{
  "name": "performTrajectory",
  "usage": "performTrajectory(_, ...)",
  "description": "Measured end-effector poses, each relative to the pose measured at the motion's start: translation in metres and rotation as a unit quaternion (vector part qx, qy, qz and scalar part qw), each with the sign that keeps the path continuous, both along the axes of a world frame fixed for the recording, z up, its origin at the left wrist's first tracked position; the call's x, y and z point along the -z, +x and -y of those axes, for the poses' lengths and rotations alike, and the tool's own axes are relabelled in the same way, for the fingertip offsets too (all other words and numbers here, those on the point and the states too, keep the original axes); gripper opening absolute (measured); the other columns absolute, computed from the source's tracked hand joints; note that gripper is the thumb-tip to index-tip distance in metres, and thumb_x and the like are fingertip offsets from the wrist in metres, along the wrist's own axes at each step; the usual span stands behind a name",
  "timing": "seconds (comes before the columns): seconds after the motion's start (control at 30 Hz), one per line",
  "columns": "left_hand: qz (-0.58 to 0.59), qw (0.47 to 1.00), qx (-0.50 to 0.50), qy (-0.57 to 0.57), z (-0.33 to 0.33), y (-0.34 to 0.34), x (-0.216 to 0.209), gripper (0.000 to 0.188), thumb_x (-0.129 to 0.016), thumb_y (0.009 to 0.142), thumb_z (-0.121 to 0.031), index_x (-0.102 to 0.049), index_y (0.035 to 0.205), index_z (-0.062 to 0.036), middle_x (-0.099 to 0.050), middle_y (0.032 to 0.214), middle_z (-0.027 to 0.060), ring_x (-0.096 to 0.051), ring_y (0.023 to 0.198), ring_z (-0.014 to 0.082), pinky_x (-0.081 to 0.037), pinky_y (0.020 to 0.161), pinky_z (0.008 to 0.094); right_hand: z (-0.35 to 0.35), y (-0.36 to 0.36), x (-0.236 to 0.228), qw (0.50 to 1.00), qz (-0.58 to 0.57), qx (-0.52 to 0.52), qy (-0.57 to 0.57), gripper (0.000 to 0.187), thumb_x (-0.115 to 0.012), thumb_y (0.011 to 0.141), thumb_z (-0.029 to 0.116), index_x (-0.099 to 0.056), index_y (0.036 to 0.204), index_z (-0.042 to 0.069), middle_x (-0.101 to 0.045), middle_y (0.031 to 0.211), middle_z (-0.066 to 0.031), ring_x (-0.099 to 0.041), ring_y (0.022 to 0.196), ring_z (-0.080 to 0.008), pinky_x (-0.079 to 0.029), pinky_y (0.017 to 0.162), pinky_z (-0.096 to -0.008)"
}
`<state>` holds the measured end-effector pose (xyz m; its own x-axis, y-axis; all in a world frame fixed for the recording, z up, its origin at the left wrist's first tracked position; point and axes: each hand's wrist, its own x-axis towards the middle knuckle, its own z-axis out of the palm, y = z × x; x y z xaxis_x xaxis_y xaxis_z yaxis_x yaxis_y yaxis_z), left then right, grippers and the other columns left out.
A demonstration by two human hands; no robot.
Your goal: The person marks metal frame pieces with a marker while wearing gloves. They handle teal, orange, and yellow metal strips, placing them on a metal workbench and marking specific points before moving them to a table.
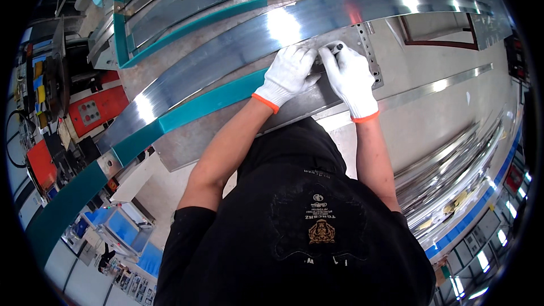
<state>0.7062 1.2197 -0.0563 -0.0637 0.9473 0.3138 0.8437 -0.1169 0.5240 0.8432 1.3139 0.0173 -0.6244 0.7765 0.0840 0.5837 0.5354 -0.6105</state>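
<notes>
Both my hands wear white knit gloves with orange cuffs and meet near the middle of the bench. My left hand (288, 72) is closed around the end area of a long metal strip covered in teal film (218, 97); its fingers hide the strip's edge. Close beside it, my right hand (350, 76) pinches a thin pen-like tool with a dark end (338, 49). Its tip is hidden between the gloves. Just beyond my hands a long, wide, shiny metal strip (238, 38) crosses the bench.
Another teal-covered frame piece (195, 29) and flat metal pieces (181, 10) lie at the far left. A perforated metal edge (369, 51) borders the bench. Red machinery (97, 110) stands left; a dark red frame (439, 43) and bundled metal lengths (453, 175) lie right.
</notes>
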Motion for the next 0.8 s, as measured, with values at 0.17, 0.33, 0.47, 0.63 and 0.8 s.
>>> performTrajectory(0.17, -0.008, 1.0, 0.006, -0.017, -0.001, 0.001, 0.002, 0.061, -0.084, 0.067, -0.024, -0.059, 0.118, -0.0007, -0.067, 0.103, 0.0146, -0.061, 0.1, 0.0323, -0.049, 0.09, 0.0434, 0.01, 0.011, -0.006, 0.992, -0.034, -0.096, 0.079, 0.018, -0.07, 0.091, 0.019, -0.07, 0.103, 0.005, -0.072, 0.086, -0.0151, -0.07, 0.078, -0.0299, -0.055, 0.072, -0.0398)
performTrajectory(0.33, 0.013, 1.0, -0.018, 0.014, 0.006, 0.0, -0.003, 0.077, -0.086, 0.064, -0.026, -0.054, 0.128, 0.0004, -0.064, 0.113, 0.0168, -0.06, 0.104, 0.0342, -0.048, 0.094, 0.0442, 0.016, 0.049, -0.003, 0.94, -0.24, 0.165, -0.178, 0.023, -0.06, 0.099, 0.007, -0.064, 0.121, 0.002, -0.071, 0.107, -0.0087, -0.068, 0.097, -0.0148, -0.054, 0.086, -0.0295)
performTrajectory(0.47, 0.062, 0.986, 0.04, 0.148, 0.019, 0.011, -0.042, 0.078, -0.087, 0.064, -0.029, -0.055, 0.128, 0.0009, -0.062, 0.12, 0.02, -0.061, 0.108, 0.0365, -0.048, 0.096, 0.0464, 0.029, 0.05, 0.0, 0.96, -0.144, 0.107, -0.216, 0.028, -0.07, 0.092, 0.009, -0.061, 0.118, 0.004, -0.063, 0.096, -0.0017, -0.057, 0.088, -0.0094, -0.048, 0.077, -0.0239)
performTrajectory(0.63, 0.036, 0.995, -0.044, 0.082, 0.105, -0.002, -0.108, 0.088, -0.091, 0.063, -0.032, -0.052, 0.134, 0.001, -0.06, 0.123, 0.0191, -0.058, 0.113, 0.0388, -0.045, 0.1, 0.0485, 0.059, 0.038, 0.0, 0.871, -0.285, 0.131, -0.378, 0.033, -0.071, 0.089, 0.005, -0.058, 0.119, 0.002, -0.059, 0.103, -0.005, -0.061, 0.097, -0.0148, -0.052, 0.085, -0.0291)
performTrajectory(0.8, -0.105, 0.728, -0.565, 0.373, 0.277, -0.071, -0.143, 0.09, -0.084, 0.075, -0.028, -0.034, 0.145, -0.0012, -0.051, 0.131, 0.0165, -0.052, 0.121, 0.0334, -0.043, 0.106, 0.049, 0.037, 0.053, -0.006, 0.827, -0.393, 0.232, -0.328, 0.036, -0.069, 0.091, 0.007, -0.054, 0.123, 0.003, -0.058, 0.104, -0.0072, -0.063, 0.086, -0.0164, -0.056, 0.066, -0.0301)
